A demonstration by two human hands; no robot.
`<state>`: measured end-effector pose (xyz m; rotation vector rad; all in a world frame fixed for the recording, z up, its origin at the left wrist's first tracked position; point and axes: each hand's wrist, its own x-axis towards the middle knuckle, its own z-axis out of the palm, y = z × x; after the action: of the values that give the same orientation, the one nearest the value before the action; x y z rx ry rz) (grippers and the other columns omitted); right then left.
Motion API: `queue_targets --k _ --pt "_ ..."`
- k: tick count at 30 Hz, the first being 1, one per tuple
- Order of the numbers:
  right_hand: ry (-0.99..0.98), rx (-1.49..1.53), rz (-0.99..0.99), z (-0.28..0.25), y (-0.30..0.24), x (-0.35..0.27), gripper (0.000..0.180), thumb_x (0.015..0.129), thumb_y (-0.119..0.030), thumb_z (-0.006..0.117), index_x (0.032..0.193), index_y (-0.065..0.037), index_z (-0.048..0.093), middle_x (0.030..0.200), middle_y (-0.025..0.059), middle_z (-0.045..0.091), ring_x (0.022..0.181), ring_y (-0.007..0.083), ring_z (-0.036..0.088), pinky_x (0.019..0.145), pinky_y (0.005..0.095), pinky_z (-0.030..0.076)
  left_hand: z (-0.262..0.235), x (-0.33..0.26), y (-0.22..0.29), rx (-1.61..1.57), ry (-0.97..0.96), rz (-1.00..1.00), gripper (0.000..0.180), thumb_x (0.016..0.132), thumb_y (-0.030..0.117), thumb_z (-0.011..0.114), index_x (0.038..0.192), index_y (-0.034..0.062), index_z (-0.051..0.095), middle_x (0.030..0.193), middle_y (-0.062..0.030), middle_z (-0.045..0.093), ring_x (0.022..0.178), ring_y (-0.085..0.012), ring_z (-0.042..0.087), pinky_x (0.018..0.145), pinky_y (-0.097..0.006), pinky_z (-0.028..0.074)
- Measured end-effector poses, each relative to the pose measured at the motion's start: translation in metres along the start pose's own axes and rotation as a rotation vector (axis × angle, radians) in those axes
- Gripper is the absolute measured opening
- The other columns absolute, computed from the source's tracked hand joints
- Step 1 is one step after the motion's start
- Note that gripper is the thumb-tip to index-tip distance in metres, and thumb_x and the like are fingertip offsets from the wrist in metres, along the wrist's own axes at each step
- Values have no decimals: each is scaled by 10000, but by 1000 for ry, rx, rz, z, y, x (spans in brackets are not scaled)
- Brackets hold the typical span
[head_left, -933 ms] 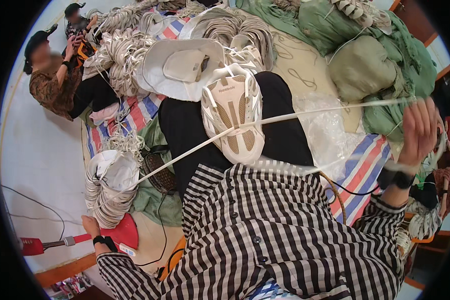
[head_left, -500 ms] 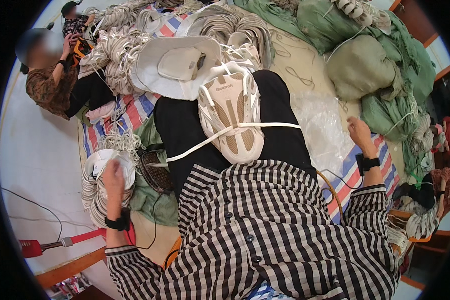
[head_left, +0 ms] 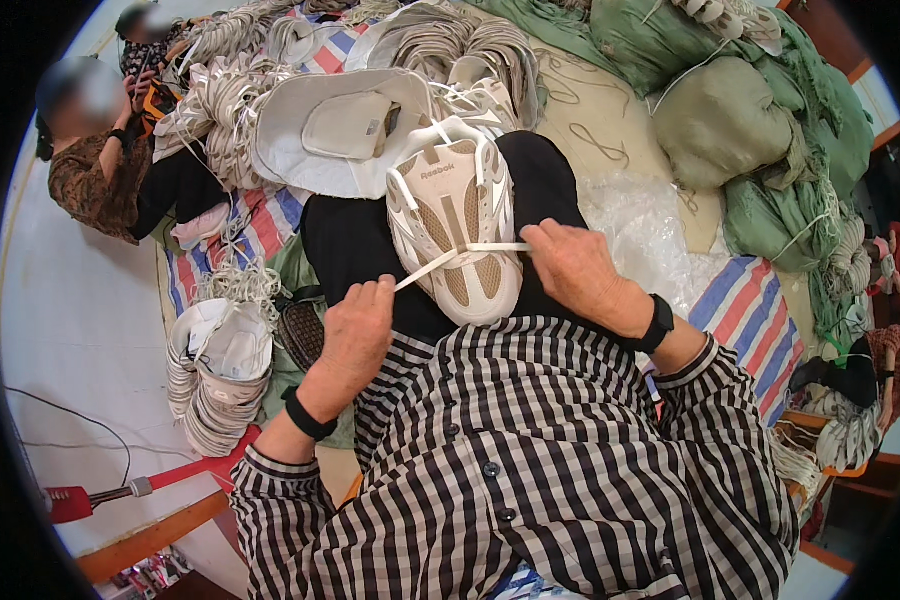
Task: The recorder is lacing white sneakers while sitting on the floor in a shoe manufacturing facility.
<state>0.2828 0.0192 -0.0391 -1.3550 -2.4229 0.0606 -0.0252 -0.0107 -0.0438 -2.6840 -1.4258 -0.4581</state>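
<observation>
Floor setup here: pale concrete floor [head_left: 80,330] with a red, blue and white striped woven mat [head_left: 750,310] spread over it, and stuff piled everywhere. Big green cloth sacks [head_left: 770,150] sit well beyond the right hand, and a stack of white shoe uppers [head_left: 215,375] lies just left of the left hand. Another person in a brown patterned top [head_left: 95,180] sits far off to the upper left.

The cream and white sneaker, sole up [head_left: 455,235], rests on the black trousers [head_left: 355,240], right between the two hands. Its sole is beige with a mesh-looking tread and white straps looping round the toe.

A flat white lace [head_left: 440,262] crosses the sole. The left hand [head_left: 355,335] is pinched shut on its lower end, the right hand [head_left: 575,265] closed on the other end, the lace pulled taut between them.
</observation>
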Motion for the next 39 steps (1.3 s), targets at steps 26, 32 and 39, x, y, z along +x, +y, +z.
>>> queue_targets --k 26,32,39 --pt "351 -370 956 -110 282 -265 161 854 -64 488 894 -53 643 808 239 656 813 422 638 728 482 496 -55 -376 -286 278 88 -1010 256 843 54 473 1021 -71 609 861 -271 632 745 -426 608 697 -495 468" --pt "323 -430 1008 -127 311 -351 215 839 -127 532 968 -5 653 923 255 659 901 434 625 792 482 482 -86 -438 -284 173 200 -1435 250 849 99 451 953 -82 587 809 -269 623 690 -440 599 657 -508 465" --pt "323 -490 1182 -177 334 -452 269 825 -76 514 1055 0 631 959 260 655 940 451 619 825 480 484 -118 -487 -265 -184 703 -1579 136 931 115 439 797 88 433 551 -89 497 361 -176 463 294 -308 368"
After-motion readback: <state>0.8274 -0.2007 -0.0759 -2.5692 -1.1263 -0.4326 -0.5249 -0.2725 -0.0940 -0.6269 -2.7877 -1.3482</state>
